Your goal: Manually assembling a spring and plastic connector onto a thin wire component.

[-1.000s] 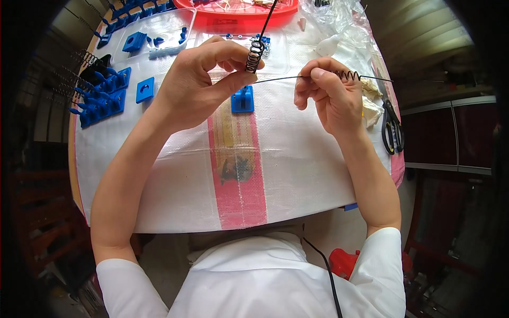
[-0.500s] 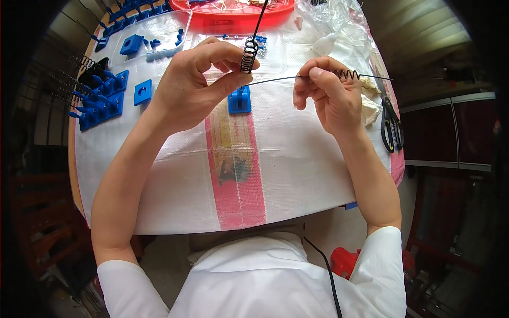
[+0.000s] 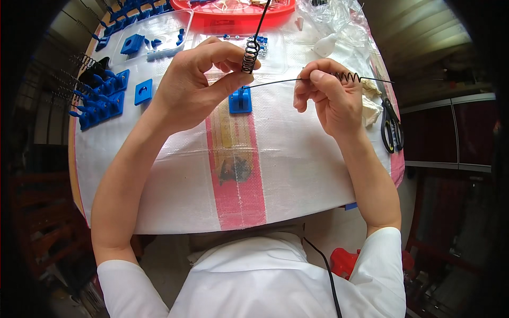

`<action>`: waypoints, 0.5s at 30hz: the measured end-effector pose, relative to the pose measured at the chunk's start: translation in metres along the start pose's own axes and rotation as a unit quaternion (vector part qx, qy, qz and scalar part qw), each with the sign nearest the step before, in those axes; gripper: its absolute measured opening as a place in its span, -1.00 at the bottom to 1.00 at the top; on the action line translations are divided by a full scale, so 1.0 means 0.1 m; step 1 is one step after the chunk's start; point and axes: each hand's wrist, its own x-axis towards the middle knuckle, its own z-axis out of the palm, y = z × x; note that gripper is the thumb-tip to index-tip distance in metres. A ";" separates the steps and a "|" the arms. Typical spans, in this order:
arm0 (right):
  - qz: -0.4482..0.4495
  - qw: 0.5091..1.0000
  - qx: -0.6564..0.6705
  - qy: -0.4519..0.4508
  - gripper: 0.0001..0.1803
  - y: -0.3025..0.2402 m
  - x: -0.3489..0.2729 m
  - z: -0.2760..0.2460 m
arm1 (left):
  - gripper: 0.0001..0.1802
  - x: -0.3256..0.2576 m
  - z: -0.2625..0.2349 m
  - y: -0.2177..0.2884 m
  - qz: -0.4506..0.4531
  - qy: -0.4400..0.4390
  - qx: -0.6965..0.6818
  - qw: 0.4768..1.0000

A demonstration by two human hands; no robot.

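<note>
Between the thumb and fingers of my left hand (image 3: 199,79) is an upright black coil spring (image 3: 251,55), a straight wire rising from its top. My right hand (image 3: 333,95) pinches a thin dark wire (image 3: 275,82) that runs across toward my left fingertips. Farther along, to the right of those fingers, this wire winds into a looser coil (image 3: 348,77) and ends in a straight tip. Just below my left fingertips a small blue plastic base (image 3: 240,103) stands on the table; its top is partly hidden by the hand and wire.
At the left stand blue bases with springs (image 3: 103,103) and a flat blue square piece (image 3: 143,91). Farther back are a clear plastic tray (image 3: 165,33) of blue parts and a red basin (image 3: 238,21). Black-handled scissors (image 3: 391,127) lie at the right edge, below clear plastic bags (image 3: 339,26).
Hardly anything differs. Both hands keep their grip, and the wire between them sits almost in the same place.
</note>
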 end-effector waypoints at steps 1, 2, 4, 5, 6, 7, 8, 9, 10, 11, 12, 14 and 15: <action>-0.002 1.000 -0.003 0.001 -0.84 0.00 0.00 0.00 | -0.78 0.00 0.00 0.00 0.000 0.001 -0.001 1.000; -0.002 1.000 -0.004 0.000 -0.84 0.00 0.00 0.01 | -0.78 -0.01 0.00 -0.01 0.000 0.002 -0.002 1.000; -0.002 1.000 -0.005 -0.002 -0.84 0.01 0.00 0.02 | -0.79 -0.01 0.00 -0.01 -0.002 0.003 -0.001 1.000; -0.002 1.000 -0.001 -0.002 -0.84 0.01 0.00 0.02 | -0.79 -0.01 0.00 0.00 -0.003 0.002 0.001 1.000; -0.001 1.000 0.002 -0.002 -0.84 0.00 0.00 0.02 | -0.79 0.00 0.00 0.00 -0.003 0.001 0.002 1.000; 0.000 1.000 0.006 -0.002 -0.84 0.00 0.00 0.02 | -0.79 0.00 0.00 0.01 -0.005 0.002 0.001 1.000; -0.005 1.000 0.010 0.001 -0.84 0.00 0.00 0.01 | -0.79 0.00 0.00 0.01 -0.006 0.003 -0.001 1.000; -0.010 1.000 0.013 0.004 -0.84 -0.02 0.00 0.00 | -0.79 0.00 0.00 0.01 -0.008 0.004 -0.002 1.000; -0.015 1.000 0.017 0.007 -0.84 -0.03 0.00 -0.01 | -0.79 0.00 0.00 0.02 -0.010 0.002 -0.001 1.000; -0.014 1.000 0.019 0.010 -0.84 -0.03 0.00 -0.02 | -0.79 0.00 0.00 0.03 -0.012 0.000 0.000 1.000; -0.014 1.000 0.021 0.013 -0.84 -0.04 0.00 -0.04 | -0.79 0.01 0.00 0.04 -0.014 -0.002 0.001 1.000; -0.015 1.000 0.019 0.017 -0.83 -0.04 0.00 -0.05 | -0.79 0.01 0.00 0.03 -0.017 -0.003 -0.004 1.000; -0.016 1.000 0.016 0.018 -0.83 -0.03 0.00 -0.05 | -0.79 0.00 0.00 0.02 -0.018 -0.003 -0.007 1.000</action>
